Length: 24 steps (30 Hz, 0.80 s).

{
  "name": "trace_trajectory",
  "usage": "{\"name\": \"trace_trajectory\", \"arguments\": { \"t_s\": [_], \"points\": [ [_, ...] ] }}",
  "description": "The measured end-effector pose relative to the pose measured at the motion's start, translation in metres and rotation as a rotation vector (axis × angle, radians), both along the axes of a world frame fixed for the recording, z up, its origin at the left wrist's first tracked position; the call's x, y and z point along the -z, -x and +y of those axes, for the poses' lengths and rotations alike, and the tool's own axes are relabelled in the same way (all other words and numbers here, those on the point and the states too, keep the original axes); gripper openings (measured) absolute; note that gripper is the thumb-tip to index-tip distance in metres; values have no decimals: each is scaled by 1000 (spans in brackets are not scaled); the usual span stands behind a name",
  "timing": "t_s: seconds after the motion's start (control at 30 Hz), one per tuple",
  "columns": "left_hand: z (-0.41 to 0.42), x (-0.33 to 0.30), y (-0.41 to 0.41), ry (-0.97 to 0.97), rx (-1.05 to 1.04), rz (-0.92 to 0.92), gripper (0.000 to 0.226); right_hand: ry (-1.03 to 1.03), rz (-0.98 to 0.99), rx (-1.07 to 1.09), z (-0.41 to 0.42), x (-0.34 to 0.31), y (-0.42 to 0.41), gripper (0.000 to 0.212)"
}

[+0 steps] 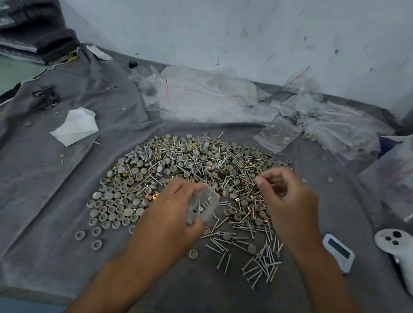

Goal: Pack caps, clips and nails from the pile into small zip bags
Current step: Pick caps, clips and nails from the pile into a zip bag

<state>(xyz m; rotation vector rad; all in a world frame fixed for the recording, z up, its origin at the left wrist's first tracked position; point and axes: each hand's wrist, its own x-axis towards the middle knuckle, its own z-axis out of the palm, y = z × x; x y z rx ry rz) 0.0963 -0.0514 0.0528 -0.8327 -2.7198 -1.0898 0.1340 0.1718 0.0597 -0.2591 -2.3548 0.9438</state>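
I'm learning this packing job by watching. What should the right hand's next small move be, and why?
Probably carry what it pinches to the small zip bag and drop it in. The left hand grips that bag over the pile, mouth toward the right hand, whose fingertips are curled together above the pile; what they hold is too small to tell.

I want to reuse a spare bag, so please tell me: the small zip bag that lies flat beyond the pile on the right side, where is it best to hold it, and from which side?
Pinch the small zip bag at its far, upper edge, coming from above. It lies flat on the grey cloth, and a few brass pieces sit near its right edge.
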Motion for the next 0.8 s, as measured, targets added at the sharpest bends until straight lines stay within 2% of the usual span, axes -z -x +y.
{"name": "trace_trajectory", "arguments": {
  "t_s": [0.07,0.23,0.37,0.6,0.67,0.8],
  "points": [
    [-5,-2,2,-12,-39,18,53,-32,-131,30,14,14,19,2],
    [-6,-6,0,27,-51,48,53,-295,-366,-152,7,42,84,23],
    [-6,-4,-7,50,-18,31,51,-416,-463,-243,-5,50,119,33],
    [-5,-3,-1,17,-25,18,50,-475,-455,-238,3,58,126,9],
    [-4,-4,-1,7,-28,6,50,-434,-455,-232,5,58,124,11],
    [-3,-4,-1,1,-31,0,51,-33,-382,-218,4,43,108,12]
  ]
}}
